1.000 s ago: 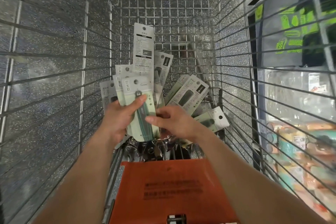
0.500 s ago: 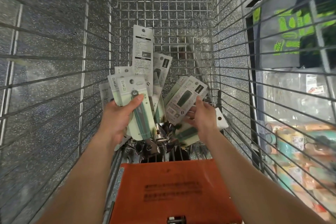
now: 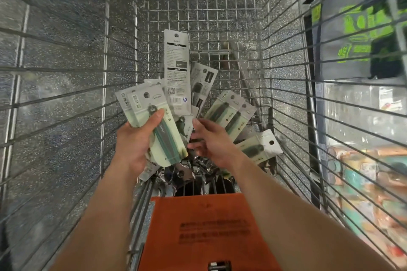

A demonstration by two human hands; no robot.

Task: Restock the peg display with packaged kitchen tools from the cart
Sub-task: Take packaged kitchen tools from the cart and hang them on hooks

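My left hand [image 3: 132, 145] grips a fanned stack of carded kitchen tools [image 3: 154, 121], pale green and grey cards with dark green handles. It holds them up over the near end of the wire cart [image 3: 198, 6]. My right hand [image 3: 213, 141] hovers just to their right, thumb up and fingers loosely curled, with nothing clearly in it. Behind it, two more packs [image 3: 229, 112] lean in the cart. A tall grey pack [image 3: 176, 68] stands back side out, and another pack [image 3: 259, 145] lies at the right. Metal tool ends show under the pile.
The cart's orange seat flap [image 3: 202, 226] lies below my forearms. Wire cart walls close in on both sides. Through the right wall I see a shelf of packaged goods [image 3: 363, 171] and a grey bag with green print [image 3: 352, 35]. Speckled floor is at the left.
My right hand reached right to the leaning packs, then came back left toward the stack, while the packs stayed in place. My left hand lifted its stack a little.
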